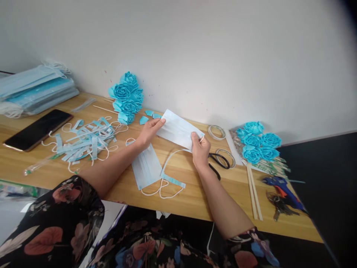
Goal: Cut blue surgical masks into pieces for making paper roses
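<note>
A pale blue face mask [178, 130] is stretched between my two hands above the middle of the table. My left hand [150, 131] pinches its left end, thumb on top. At the right end my right hand [200, 147] grips the mask, and a bit of white ear loop shows by the fingers. Below lies a second face mask [146, 167] flat on the wood. Beside it rests a cut-off blue strip [174, 181] with a white loop. Black scissor handles [221, 160] stick out from behind my right wrist; the blades are hidden.
Cut strips and loops [92, 139] lie heaped at left, near a phone [37, 129] and stacked masks [36, 89]. Blue paper-like roses [126, 98] stand by the wall, more roses [258, 141] at right. Tape rolls [216, 132], sticks [253, 193], a glue gun [284, 190] and keys [279, 204] lie rightward.
</note>
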The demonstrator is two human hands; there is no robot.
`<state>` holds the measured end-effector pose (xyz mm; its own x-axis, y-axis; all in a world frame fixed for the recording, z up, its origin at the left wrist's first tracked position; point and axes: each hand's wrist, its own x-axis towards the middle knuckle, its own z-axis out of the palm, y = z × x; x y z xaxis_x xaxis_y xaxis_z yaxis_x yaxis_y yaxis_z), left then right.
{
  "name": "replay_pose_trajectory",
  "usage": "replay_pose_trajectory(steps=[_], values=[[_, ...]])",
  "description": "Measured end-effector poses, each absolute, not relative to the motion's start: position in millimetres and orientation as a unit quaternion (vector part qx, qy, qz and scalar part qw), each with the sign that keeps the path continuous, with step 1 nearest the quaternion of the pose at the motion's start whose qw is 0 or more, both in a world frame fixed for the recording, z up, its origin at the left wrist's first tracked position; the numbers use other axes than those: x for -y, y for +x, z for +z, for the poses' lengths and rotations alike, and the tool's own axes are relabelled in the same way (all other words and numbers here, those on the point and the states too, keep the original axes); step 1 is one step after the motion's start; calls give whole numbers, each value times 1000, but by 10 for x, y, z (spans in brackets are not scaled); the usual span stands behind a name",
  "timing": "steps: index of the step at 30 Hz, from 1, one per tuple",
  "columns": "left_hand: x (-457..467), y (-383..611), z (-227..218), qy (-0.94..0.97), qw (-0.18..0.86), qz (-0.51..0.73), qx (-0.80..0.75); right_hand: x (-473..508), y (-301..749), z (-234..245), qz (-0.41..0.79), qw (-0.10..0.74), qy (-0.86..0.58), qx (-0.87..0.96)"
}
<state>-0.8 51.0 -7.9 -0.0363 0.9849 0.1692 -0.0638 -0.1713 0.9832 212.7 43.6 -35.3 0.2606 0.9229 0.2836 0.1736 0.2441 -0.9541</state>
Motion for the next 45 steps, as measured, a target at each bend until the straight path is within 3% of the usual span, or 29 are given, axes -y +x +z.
replay_pose_trajectory(steps=[12,20,31,45], values=[[-547,-14,-104,491,469,570,-463,-420,2125,-346,307,582,-528,537],[-528,-12,-60,533,491,536,-433,-445,2167,-298,448,561,-480,505],[-502,15,-83,542,474,518,-463,-505,2160,-358,399,605,-501,472],[-536,-1,-98,480,481,574,-457,-448,2113,-287,482,551,-476,488]])
